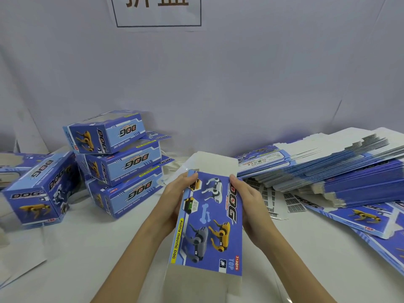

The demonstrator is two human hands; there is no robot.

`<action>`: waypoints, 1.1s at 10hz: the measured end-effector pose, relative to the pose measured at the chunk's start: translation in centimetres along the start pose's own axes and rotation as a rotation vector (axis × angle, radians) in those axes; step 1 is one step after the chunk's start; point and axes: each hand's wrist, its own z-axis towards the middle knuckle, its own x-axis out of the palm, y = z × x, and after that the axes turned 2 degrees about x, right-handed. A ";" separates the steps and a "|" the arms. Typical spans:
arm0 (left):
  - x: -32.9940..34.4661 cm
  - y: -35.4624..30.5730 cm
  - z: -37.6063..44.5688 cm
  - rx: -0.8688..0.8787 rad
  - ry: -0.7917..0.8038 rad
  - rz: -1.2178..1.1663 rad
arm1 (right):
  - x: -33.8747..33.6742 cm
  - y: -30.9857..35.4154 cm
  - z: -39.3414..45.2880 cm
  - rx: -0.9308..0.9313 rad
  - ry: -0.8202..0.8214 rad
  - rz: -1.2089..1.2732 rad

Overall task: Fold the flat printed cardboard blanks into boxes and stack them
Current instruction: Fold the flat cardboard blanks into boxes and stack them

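Observation:
I hold one blue printed cardboard blank with robot dogs and "DOG" lettering above the table, its long axis running away from me. My left hand grips its left edge near the far end, thumb on the printed face. My right hand grips the right edge, fingers curled behind it. Plain grey flaps stick out at the near and far ends. Three folded boxes stand stacked at the left. A thick pile of flat blanks lies at the right.
Another folded box lies on its side at far left, with more behind it. Loose blanks and barcode label sheets spread over the right of the white table. A grey wall with a paper sign is behind.

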 end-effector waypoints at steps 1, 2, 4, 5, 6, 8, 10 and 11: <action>-0.3 2.5 0.9 0.043 0.030 0.020 | -0.1 0.1 0.0 -0.066 -0.029 -0.029; -0.2 3.8 0.1 0.171 -0.049 -0.006 | -0.1 0.1 -0.2 -0.139 -0.061 -0.064; -1.9 3.2 -0.2 0.244 0.080 -0.325 | 0.7 -0.2 -0.3 -0.195 -0.059 0.005; -0.2 2.7 0.2 0.111 -0.011 0.061 | 0.9 -0.2 -0.3 -0.183 0.011 0.006; -0.8 3.1 0.8 0.184 0.059 0.141 | 0.6 0.2 -0.7 -0.197 0.038 -0.049; -2.4 5.0 1.7 0.299 0.180 0.183 | 0.1 0.3 -0.4 -0.156 -0.007 -0.013; -2.4 4.8 1.2 0.265 0.138 0.067 | 0.3 0.3 -0.6 -0.161 -0.005 -0.038; -2.0 4.8 1.0 0.266 0.134 0.047 | 0.8 0.3 -0.6 -0.071 0.002 0.021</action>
